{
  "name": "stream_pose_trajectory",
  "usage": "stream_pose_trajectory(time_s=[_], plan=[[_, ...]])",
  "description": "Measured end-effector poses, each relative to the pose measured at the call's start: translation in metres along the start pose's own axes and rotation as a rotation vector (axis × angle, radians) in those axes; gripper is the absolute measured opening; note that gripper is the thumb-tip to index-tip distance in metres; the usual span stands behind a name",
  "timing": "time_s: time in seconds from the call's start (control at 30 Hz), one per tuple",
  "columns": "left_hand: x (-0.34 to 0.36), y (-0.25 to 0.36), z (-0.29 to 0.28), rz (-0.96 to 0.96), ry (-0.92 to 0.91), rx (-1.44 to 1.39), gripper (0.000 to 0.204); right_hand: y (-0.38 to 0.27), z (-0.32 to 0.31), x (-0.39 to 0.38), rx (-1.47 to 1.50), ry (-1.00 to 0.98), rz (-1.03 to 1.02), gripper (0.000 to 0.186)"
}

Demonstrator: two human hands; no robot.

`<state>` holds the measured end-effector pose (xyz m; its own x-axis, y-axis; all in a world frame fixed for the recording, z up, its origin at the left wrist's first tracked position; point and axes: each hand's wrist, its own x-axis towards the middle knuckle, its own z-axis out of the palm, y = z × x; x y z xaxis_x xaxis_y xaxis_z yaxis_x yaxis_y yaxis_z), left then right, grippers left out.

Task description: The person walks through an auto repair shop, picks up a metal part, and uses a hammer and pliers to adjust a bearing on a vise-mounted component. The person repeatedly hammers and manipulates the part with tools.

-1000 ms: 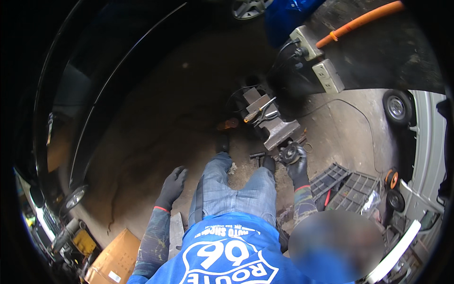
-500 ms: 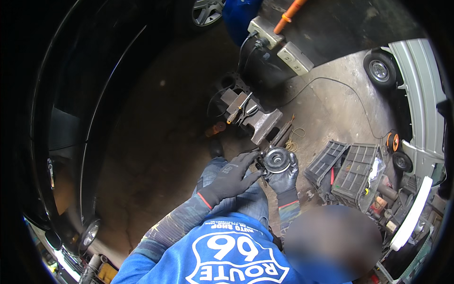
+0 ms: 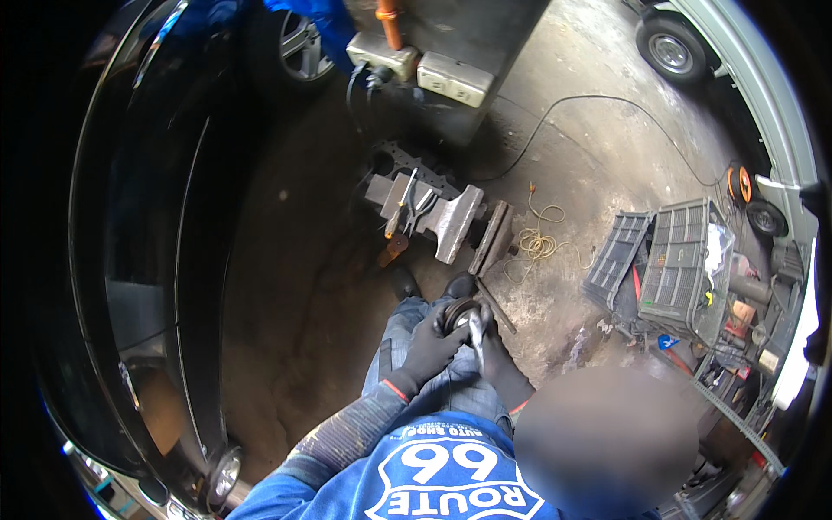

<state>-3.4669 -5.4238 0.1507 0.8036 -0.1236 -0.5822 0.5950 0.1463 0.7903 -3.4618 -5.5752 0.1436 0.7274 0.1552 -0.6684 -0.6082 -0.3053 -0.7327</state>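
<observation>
Gripped in both hands is a round dark metal part [image 3: 459, 314], just above my jeans. My left hand [image 3: 433, 345], in a black glove, has its fingers closed on the part's left side. My right hand [image 3: 492, 355], gloved too, grips it from the right. Beyond them is a heavy steel vise [image 3: 459, 221] with a yellow-handled tool [image 3: 394, 217] and pliers [image 3: 420, 208] lying on it. A dark metal bar [image 3: 498, 308] reaches down from the vise, beside my hands.
A black car [image 3: 147, 260] fills the left. Wall outlets [image 3: 455, 80] sit on a dark column ahead. At right are a light van [image 3: 776, 130], grey plastic crates [image 3: 676, 260] and assorted parts. A yellow cord [image 3: 537, 243] coils on the floor; a black cable [image 3: 589, 97] crosses it.
My left hand has risen from my side to join my right hand on the round part, now drawn closer together and tilted. The view has turned, shifting the surroundings.
</observation>
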Motion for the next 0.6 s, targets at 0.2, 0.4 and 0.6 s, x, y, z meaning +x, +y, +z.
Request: stream_pose_trajectory(time_s=[0.2,0.4,0.6], plan=[[0.011,-0.015,-0.020,-0.058,0.066,-0.096,0.035,0.051,-0.051,0.023,0.489,-0.289,0.114,0.073],[0.011,-0.051,-0.045,-0.226,0.145,-0.098,0.031,0.192,-0.113,0.194,0.718,0.361,0.496,0.090],[0.003,-0.085,-0.070,-0.366,0.158,-0.033,0.025,0.253,-0.135,0.328,0.777,0.375,0.326,0.100]])
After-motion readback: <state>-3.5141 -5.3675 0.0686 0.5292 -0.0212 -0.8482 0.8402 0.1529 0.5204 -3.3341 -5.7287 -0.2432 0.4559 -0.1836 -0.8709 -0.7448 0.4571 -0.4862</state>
